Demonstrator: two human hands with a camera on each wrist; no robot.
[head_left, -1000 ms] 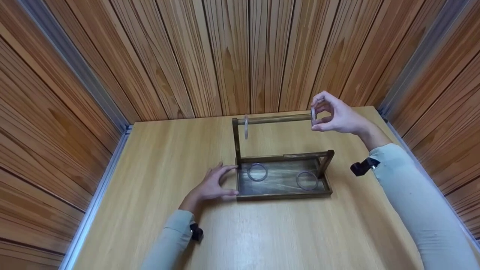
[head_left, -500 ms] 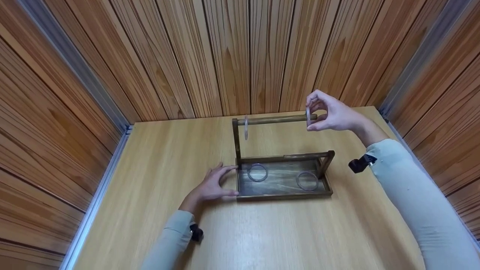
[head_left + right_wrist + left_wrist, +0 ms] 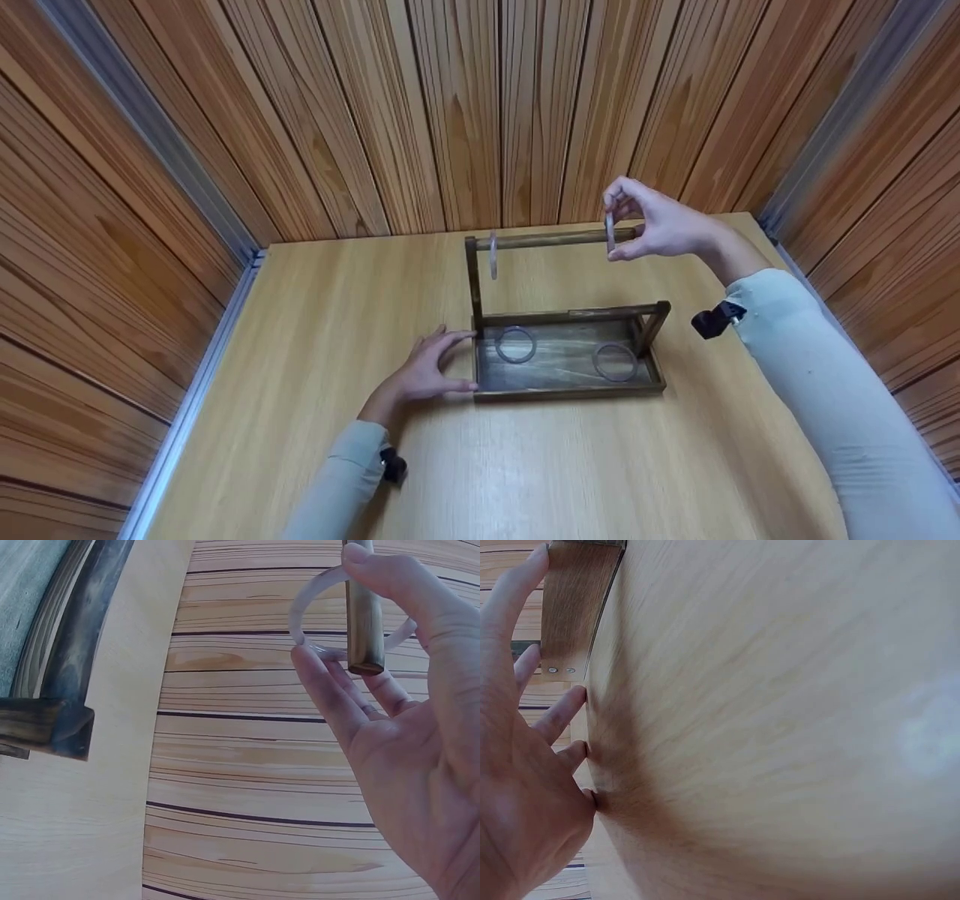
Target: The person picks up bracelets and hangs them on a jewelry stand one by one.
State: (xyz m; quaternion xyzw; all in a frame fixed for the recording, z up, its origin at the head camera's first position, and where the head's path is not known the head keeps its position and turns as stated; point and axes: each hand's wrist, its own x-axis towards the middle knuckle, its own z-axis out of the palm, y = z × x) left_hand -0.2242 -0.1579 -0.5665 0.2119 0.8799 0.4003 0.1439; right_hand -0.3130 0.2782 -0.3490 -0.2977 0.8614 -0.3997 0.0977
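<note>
My right hand (image 3: 664, 223) pinches a pale, bracelet-like ring (image 3: 610, 231) between thumb and fingers. The ring encircles the upper bar (image 3: 555, 239) of a dark wooden stand, close to the bar's free right end. In the right wrist view that bar (image 3: 365, 622) passes through the ring (image 3: 298, 611). Another ring (image 3: 493, 256) hangs on the same bar near the left post. Two more rings, one purplish (image 3: 498, 349) and one greyish (image 3: 595, 362), lie in the stand's tray base (image 3: 570, 393). My left hand (image 3: 426, 371), fingers spread, touches the tray's left end with thumb and fingertip.
A shorter post (image 3: 652, 330) at the tray's right carries a lower bar (image 3: 600, 310) along the back. The stand sits on a light wooden table (image 3: 337, 300), with wood-panelled walls (image 3: 480, 112) behind and at both sides.
My right hand has moved left, carrying the ring from the bar's free end a short way onto the bar. The left hand and the stand have stayed in place.
</note>
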